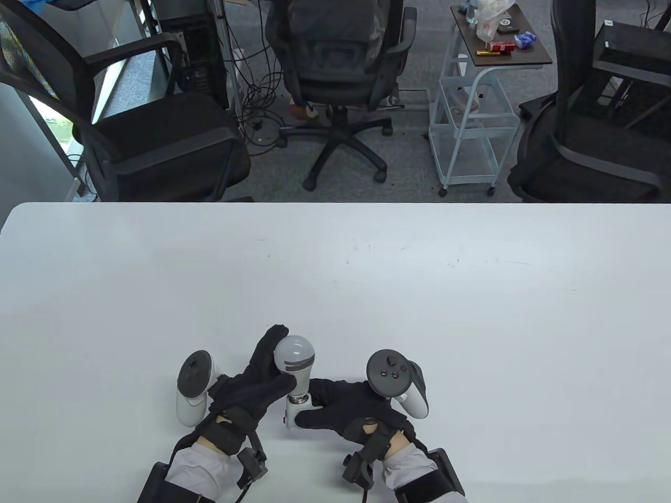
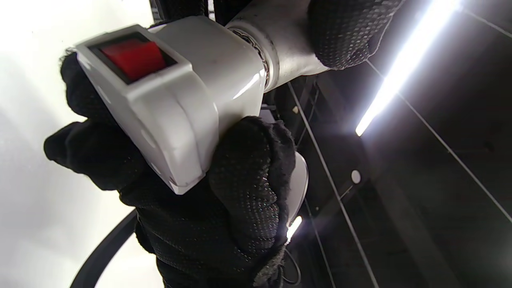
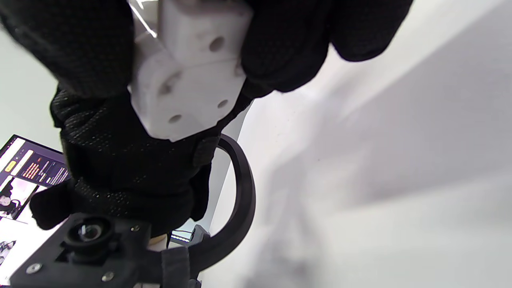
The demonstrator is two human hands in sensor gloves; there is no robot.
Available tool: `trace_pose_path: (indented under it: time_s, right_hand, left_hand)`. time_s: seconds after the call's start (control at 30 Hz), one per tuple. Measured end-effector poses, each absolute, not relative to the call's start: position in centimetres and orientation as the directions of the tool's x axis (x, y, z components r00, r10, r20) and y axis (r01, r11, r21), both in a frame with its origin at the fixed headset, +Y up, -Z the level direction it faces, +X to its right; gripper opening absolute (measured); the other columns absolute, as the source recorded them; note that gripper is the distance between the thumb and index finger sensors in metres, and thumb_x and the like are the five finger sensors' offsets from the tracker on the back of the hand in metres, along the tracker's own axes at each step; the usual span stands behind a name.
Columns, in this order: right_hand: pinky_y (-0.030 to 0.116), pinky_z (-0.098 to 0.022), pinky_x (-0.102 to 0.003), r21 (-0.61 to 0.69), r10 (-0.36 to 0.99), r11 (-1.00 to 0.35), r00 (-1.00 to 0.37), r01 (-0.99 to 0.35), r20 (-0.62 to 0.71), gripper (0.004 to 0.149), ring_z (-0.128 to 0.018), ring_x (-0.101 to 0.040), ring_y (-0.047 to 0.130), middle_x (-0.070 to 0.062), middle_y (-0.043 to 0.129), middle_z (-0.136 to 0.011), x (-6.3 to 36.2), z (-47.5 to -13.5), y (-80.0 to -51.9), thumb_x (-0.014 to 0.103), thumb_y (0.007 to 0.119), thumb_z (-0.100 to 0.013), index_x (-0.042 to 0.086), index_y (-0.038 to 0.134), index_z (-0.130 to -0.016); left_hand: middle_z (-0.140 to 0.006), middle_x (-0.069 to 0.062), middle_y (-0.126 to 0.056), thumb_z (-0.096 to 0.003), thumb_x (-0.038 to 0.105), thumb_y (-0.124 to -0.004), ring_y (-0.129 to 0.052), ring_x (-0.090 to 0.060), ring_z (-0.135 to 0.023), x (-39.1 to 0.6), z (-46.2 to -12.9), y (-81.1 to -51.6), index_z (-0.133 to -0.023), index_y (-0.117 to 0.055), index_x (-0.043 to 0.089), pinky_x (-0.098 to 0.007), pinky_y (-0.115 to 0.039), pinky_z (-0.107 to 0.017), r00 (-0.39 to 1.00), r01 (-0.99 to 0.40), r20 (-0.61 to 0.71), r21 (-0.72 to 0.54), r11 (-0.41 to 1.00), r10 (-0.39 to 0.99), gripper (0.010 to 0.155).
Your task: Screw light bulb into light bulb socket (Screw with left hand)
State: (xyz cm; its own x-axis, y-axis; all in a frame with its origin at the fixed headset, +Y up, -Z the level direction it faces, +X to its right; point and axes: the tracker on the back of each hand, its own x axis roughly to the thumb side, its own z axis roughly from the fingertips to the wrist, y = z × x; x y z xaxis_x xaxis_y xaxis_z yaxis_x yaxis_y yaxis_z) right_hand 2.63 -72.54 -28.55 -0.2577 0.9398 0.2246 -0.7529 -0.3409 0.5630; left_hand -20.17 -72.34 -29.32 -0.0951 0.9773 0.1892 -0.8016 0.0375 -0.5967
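The light bulb [image 1: 295, 357] is gripped by the left hand [image 1: 257, 380], fingers [image 1: 272, 340] wrapped around its globe. Its base is seated in the white socket [image 1: 296, 411], which is clasped by the right hand [image 1: 351, 408] near the table's [image 1: 367, 288] front edge.

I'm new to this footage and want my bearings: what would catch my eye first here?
Near the front edge of the white table, the left hand grips a white light bulb standing in a small white socket, which the right hand holds. In the left wrist view, the red switch on the socket stands out. Beyond the table stand black office chairs.
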Motion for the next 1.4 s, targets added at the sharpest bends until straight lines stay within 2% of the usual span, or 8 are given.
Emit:
trace_pose_path:
  time_s: [0.13, 0.33, 0.5, 0.7, 0.87, 0.97, 1.27, 1.4]
  right_hand:
    - [0.069, -0.056, -0.06, 0.553, 0.925, -0.381, -0.305, -0.741, 0.228, 0.065, -0.056, -0.032, 0.09, -0.024, 0.085, -0.083, 2.5, -28.5, -72.8, 0.044, 0.092, -0.045, 0.004, 0.071, -0.092]
    - [0.069, -0.056, -0.061, 0.544, 0.86, -0.506, -0.436, -0.669, 0.263, 0.065, -0.055, -0.033, 0.09, -0.026, 0.086, -0.081, 1.8, -28.3, -72.9, 0.043, 0.093, -0.045, 0.002, 0.072, -0.091]
    - [0.069, -0.056, -0.061, 0.547, 0.829, -0.552, -0.489, -0.63, 0.272, 0.065, -0.055, -0.033, 0.09, -0.026, 0.086, -0.081, 1.7, -28.2, -73.1, 0.043, 0.093, -0.045, 0.002, 0.073, -0.09]
    - [0.07, -0.056, -0.06, 0.593, 0.874, -0.474, -0.432, -0.651, 0.224, 0.065, -0.053, -0.032, 0.091, -0.025, 0.087, -0.079, 2.1, -28.6, -73.7, 0.044, 0.094, -0.045, 0.002, 0.074, -0.089]
    - [0.069, -0.056, -0.06, 0.578, 0.866, -0.489, -0.446, -0.653, 0.229, 0.065, -0.053, -0.033, 0.091, -0.025, 0.087, -0.08, 2.1, -28.6, -73.5, 0.044, 0.094, -0.045, 0.002, 0.074, -0.089]
    - [0.069, -0.056, -0.06, 0.574, 0.862, -0.496, -0.452, -0.652, 0.231, 0.065, -0.053, -0.033, 0.091, -0.026, 0.087, -0.079, 2.1, -28.6, -73.5, 0.044, 0.094, -0.044, 0.002, 0.074, -0.089]
    - [0.07, -0.056, -0.06, 0.598, 0.886, -0.454, -0.408, -0.661, 0.221, 0.064, -0.052, -0.032, 0.091, -0.025, 0.088, -0.078, 2.4, -28.8, -73.7, 0.045, 0.095, -0.044, 0.003, 0.075, -0.088]
    - [0.07, -0.056, -0.06, 0.583, 0.879, -0.468, -0.418, -0.665, 0.229, 0.065, -0.052, -0.032, 0.091, -0.025, 0.089, -0.078, 2.4, -28.7, -73.6, 0.045, 0.095, -0.043, 0.003, 0.075, -0.088]
  left_hand:
    - [-0.121, -0.03, -0.035, -0.0632, 0.058, -0.071, -0.032, -0.057, -0.109, -20.5, -29.4, -72.8, -0.121, -0.018, 0.036, -0.085, -0.034, -0.067, -0.172, -0.767, 0.126, -0.64, -0.052, 0.977, 0.081]
    - [-0.113, -0.025, -0.048, -0.0616, 0.066, -0.069, -0.042, -0.054, -0.107, -21.7, -29.5, -73.0, -0.116, -0.029, 0.021, -0.084, -0.037, -0.067, -0.057, -0.858, 0.115, -0.514, 0.01, 0.992, 0.081]
    - [-0.109, -0.025, -0.056, -0.0616, 0.059, -0.076, -0.048, -0.053, -0.105, -21.9, -29.5, -72.7, -0.111, -0.034, 0.014, -0.083, -0.04, -0.066, 0.021, -0.88, 0.101, -0.47, 0.066, 0.995, 0.079]
    - [-0.115, -0.03, -0.05, -0.0662, 0.043, -0.064, -0.043, -0.057, -0.107, -21.2, -29.6, -73.0, -0.119, -0.029, 0.01, -0.087, -0.035, -0.065, -0.182, -0.788, 0.075, -0.607, -0.1, 0.981, 0.072]
    - [-0.117, -0.034, -0.028, -0.064, 0.063, -0.07, -0.023, -0.059, -0.107, -21.2, -29.5, -73.0, -0.12, -0.034, 0.022, -0.087, -0.027, -0.064, -0.053, -0.807, 0.088, -0.59, 0.009, 0.995, 0.078]
    - [-0.111, -0.028, -0.032, -0.0619, 0.062, -0.075, -0.03, -0.054, -0.104, -21.3, -29.4, -72.7, -0.118, -0.037, 0.028, -0.086, -0.028, -0.065, 0.05, -0.834, 0.121, -0.541, 0.108, 0.991, 0.076]
    - [-0.118, -0.03, -0.042, -0.0663, 0.043, -0.063, -0.037, -0.056, -0.109, -21.6, -29.8, -73.4, -0.12, -0.028, 0.01, -0.089, -0.03, -0.063, -0.167, -0.777, 0.069, -0.624, -0.088, 0.983, 0.072]
    - [-0.119, -0.032, -0.029, -0.0655, 0.06, -0.068, -0.025, -0.057, -0.108, -21.5, -29.7, -73.5, -0.12, -0.033, 0.021, -0.087, -0.027, -0.064, -0.075, -0.808, 0.075, -0.588, -0.017, 0.994, 0.076]
